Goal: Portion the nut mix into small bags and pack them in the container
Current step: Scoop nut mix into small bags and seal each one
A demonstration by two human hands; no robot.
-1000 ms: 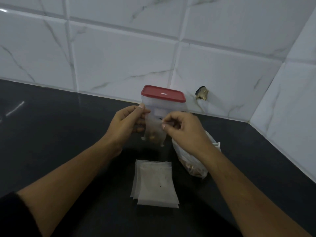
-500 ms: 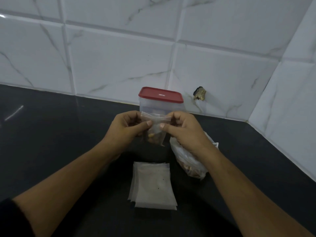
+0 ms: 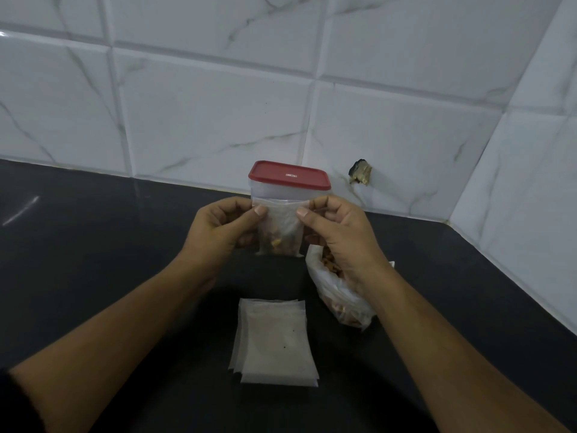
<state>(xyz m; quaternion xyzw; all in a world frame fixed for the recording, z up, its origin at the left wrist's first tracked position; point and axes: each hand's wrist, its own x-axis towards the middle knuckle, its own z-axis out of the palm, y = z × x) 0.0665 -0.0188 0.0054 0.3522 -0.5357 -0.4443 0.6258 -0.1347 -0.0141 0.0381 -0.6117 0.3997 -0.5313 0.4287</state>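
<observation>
— Where is the small bag (image 3: 279,226)?
— It is up off the counter (image 3: 93,260), upright, between the person's two hands. It hangs in front of the container (image 3: 281,192) and hides part of its clear wall.

— How do the hands have it?
— The left hand (image 3: 223,228) pinches the top left corner between thumb and forefinger. The right hand (image 3: 338,235) pinches the top right corner the same way. The other fingers of both hands are curled in, and the top edge runs straight between the two pinches.

— Anything in it?
— A few nuts (image 3: 276,242) sit at the bottom; the upper part looks clear.

— And the container?
— It stands at the back of the counter, close to the tiled wall (image 3: 218,114), with its red lid (image 3: 288,175) on.

— What else is down there?
— A stack (image 3: 276,342) of flat bags lies near the person, below the hands. The big bag (image 3: 340,295) of nut mix lies to the right of the stack, partly hidden by the right wrist.
</observation>
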